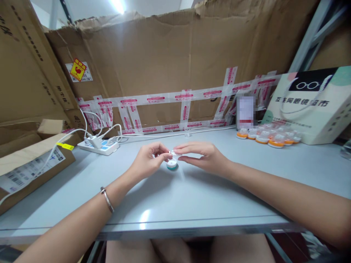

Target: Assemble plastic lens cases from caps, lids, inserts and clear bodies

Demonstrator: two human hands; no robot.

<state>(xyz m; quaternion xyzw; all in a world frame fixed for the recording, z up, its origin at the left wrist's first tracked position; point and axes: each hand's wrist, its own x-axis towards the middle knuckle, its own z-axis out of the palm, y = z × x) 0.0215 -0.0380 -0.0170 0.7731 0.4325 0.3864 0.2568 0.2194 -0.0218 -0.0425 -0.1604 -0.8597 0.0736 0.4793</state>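
My left hand is closed in a pinch, with a small white piece at its fingertips; the piece is too small to name. From the other side, my right hand reaches in with its fingers stretched out and its fingertips at that piece. A gap shows between the right thumb and fingers. Just under the fingertips, a small round container, white on top and teal at its base, stands on the grey table.
A white power strip with plugs and cables lies at the back left, beside an opened cardboard box. Several clear-topped containers with orange bases cluster at the right, near a phone and a paper bag. Taped cardboard walls the back.
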